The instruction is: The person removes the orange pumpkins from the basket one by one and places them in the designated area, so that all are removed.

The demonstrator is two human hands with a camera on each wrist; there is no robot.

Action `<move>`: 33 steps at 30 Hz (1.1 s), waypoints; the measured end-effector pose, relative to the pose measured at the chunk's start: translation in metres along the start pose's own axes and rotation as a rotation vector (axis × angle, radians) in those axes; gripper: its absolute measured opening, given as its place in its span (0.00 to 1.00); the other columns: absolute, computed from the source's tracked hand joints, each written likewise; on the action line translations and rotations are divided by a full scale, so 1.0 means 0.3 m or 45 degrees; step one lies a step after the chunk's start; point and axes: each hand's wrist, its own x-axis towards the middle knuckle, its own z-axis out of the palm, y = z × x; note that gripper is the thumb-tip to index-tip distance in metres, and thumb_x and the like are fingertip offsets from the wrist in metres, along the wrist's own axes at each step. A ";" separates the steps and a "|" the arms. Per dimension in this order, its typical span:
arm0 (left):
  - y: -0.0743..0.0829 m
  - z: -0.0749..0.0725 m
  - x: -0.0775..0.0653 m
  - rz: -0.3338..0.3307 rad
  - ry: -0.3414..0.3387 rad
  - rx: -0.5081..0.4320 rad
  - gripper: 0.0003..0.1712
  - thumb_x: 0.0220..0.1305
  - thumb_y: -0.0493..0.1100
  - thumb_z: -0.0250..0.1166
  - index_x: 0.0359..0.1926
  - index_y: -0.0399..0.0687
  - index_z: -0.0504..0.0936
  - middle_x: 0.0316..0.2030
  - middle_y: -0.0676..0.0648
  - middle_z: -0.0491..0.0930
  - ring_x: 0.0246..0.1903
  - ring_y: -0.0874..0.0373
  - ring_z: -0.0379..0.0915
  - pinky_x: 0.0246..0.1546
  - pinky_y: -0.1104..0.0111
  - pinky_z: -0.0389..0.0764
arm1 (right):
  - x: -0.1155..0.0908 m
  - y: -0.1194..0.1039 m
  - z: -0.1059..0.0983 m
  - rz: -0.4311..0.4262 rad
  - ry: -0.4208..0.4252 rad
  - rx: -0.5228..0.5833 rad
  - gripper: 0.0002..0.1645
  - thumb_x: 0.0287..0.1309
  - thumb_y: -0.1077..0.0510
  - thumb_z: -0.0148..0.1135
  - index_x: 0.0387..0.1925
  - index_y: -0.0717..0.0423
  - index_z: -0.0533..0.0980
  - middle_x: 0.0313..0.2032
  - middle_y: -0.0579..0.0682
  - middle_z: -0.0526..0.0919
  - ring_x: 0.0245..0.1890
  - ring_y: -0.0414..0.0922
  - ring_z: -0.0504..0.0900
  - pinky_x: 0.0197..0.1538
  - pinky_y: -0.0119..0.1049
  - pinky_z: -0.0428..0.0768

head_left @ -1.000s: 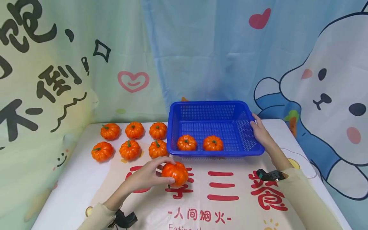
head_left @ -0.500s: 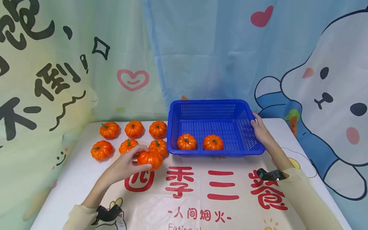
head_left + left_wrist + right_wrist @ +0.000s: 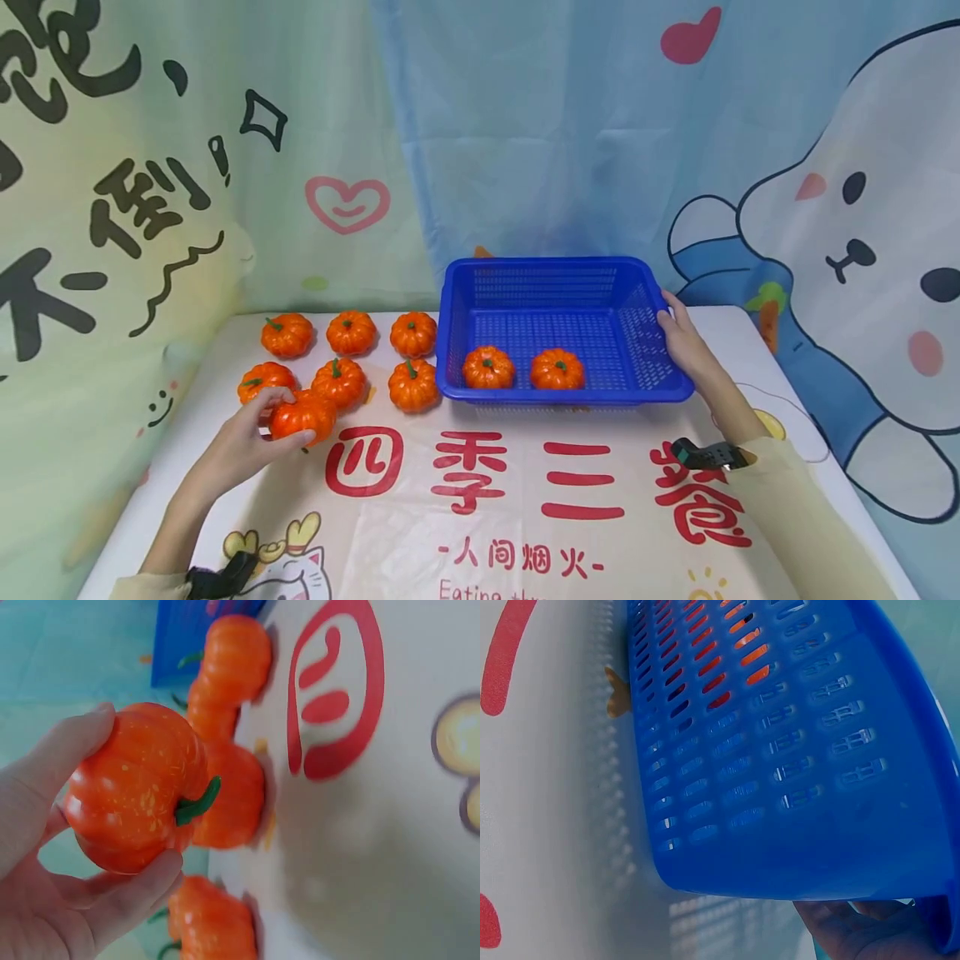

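Note:
My left hand (image 3: 238,443) grips a glossy orange pumpkin (image 3: 302,418) between thumb and fingers, over the table's left side and in front of other pumpkins. In the left wrist view the held pumpkin (image 3: 139,791) shows its green stem, angled toward the tabletop. My right hand (image 3: 686,342) holds the right end of a blue plastic basket (image 3: 558,398); part of that hand (image 3: 22,825) is not what the left wrist view shows, which has only my left. Two pumpkins, one at the left (image 3: 488,367) and one mid-way (image 3: 557,369), sit inside the basket's front side.
Left of the basket, several pumpkins stand in two rows, including a back one (image 3: 351,333) and a front one (image 3: 413,386). A printed cloth (image 3: 510,500) covers the middle of the white table (image 3: 183,433). A patterned curtain (image 3: 525,167) hangs behind.
My left hand has carried the held pumpkin leftward, from in front of the basket to the left end of the front row. My right hand stays at the basket.

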 end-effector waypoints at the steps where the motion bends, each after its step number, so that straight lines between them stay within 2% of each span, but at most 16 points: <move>1: -0.009 -0.005 -0.002 -0.003 0.018 0.002 0.30 0.52 0.50 0.75 0.51 0.44 0.71 0.46 0.41 0.77 0.44 0.46 0.74 0.35 0.74 0.79 | 0.001 0.000 -0.001 0.000 -0.001 0.002 0.35 0.75 0.45 0.21 0.76 0.46 0.26 0.76 0.63 0.31 0.75 0.67 0.34 0.71 0.70 0.37; 4: -0.039 -0.015 -0.003 0.001 0.075 0.011 0.30 0.51 0.47 0.76 0.49 0.42 0.70 0.46 0.39 0.76 0.42 0.47 0.75 0.34 0.76 0.79 | 0.002 0.000 -0.003 0.002 -0.008 0.001 0.35 0.75 0.46 0.21 0.76 0.46 0.26 0.76 0.62 0.30 0.75 0.67 0.33 0.71 0.70 0.36; 8: -0.077 -0.017 -0.002 0.033 0.200 0.037 0.33 0.49 0.43 0.77 0.49 0.38 0.67 0.45 0.38 0.74 0.38 0.54 0.72 0.32 0.80 0.77 | 0.004 0.003 -0.003 0.006 -0.012 -0.015 0.35 0.75 0.45 0.20 0.76 0.46 0.26 0.76 0.62 0.29 0.75 0.68 0.33 0.71 0.71 0.37; 11: -0.098 -0.018 -0.004 0.083 0.320 0.075 0.41 0.44 0.40 0.79 0.57 0.36 0.66 0.45 0.38 0.72 0.38 0.56 0.68 0.33 0.83 0.74 | 0.004 0.000 -0.002 0.008 -0.008 -0.027 0.36 0.75 0.44 0.20 0.76 0.46 0.26 0.76 0.62 0.30 0.75 0.68 0.34 0.70 0.71 0.38; 15: -0.111 -0.026 -0.004 0.139 0.429 0.143 0.53 0.39 0.39 0.81 0.68 0.43 0.64 0.44 0.34 0.68 0.40 0.48 0.68 0.33 0.78 0.74 | 0.004 0.002 -0.001 0.004 -0.003 -0.029 0.36 0.75 0.45 0.20 0.76 0.47 0.26 0.76 0.63 0.30 0.75 0.68 0.34 0.71 0.70 0.37; 18: -0.119 -0.031 -0.003 0.145 0.478 0.161 0.52 0.38 0.39 0.81 0.68 0.46 0.67 0.44 0.33 0.66 0.42 0.46 0.66 0.34 0.82 0.70 | 0.005 0.004 -0.002 0.002 -0.004 -0.024 0.35 0.75 0.45 0.20 0.76 0.47 0.26 0.76 0.63 0.29 0.75 0.68 0.33 0.71 0.70 0.37; 20: -0.127 -0.030 -0.005 0.149 0.511 0.124 0.50 0.38 0.38 0.81 0.66 0.44 0.68 0.46 0.34 0.68 0.44 0.54 0.65 0.36 0.89 0.68 | 0.006 0.000 -0.002 0.005 -0.007 -0.023 0.35 0.75 0.46 0.20 0.76 0.48 0.26 0.76 0.63 0.29 0.75 0.68 0.33 0.71 0.70 0.37; 23: -0.147 -0.022 -0.013 0.134 0.570 0.028 0.50 0.38 0.34 0.81 0.64 0.37 0.65 0.48 0.35 0.72 0.44 0.70 0.65 0.39 0.95 0.67 | 0.000 -0.010 0.000 0.013 -0.016 -0.014 0.35 0.75 0.48 0.20 0.76 0.49 0.26 0.76 0.64 0.29 0.74 0.68 0.32 0.71 0.70 0.36; 26: -0.167 -0.016 -0.024 0.071 0.636 -0.052 0.51 0.37 0.30 0.80 0.62 0.33 0.62 0.47 0.38 0.75 0.39 0.83 0.64 0.38 0.94 0.70 | -0.004 -0.010 0.003 0.012 -0.016 -0.014 0.35 0.75 0.47 0.20 0.76 0.49 0.26 0.76 0.63 0.29 0.74 0.68 0.32 0.71 0.70 0.36; 30: -0.185 -0.012 -0.045 -0.075 0.700 -0.076 0.49 0.39 0.31 0.79 0.60 0.32 0.60 0.47 0.43 0.73 0.37 0.83 0.64 0.35 0.94 0.70 | -0.001 -0.002 0.001 -0.006 -0.004 -0.026 0.36 0.75 0.44 0.20 0.76 0.47 0.26 0.76 0.63 0.30 0.75 0.68 0.33 0.71 0.70 0.37; 33: -0.203 -0.008 -0.060 -0.110 0.723 -0.094 0.50 0.40 0.30 0.78 0.63 0.34 0.59 0.51 0.41 0.71 0.38 0.83 0.63 0.36 0.94 0.69 | -0.001 -0.004 -0.003 -0.002 -0.004 -0.031 0.36 0.75 0.43 0.19 0.76 0.47 0.26 0.76 0.63 0.30 0.74 0.69 0.33 0.70 0.71 0.37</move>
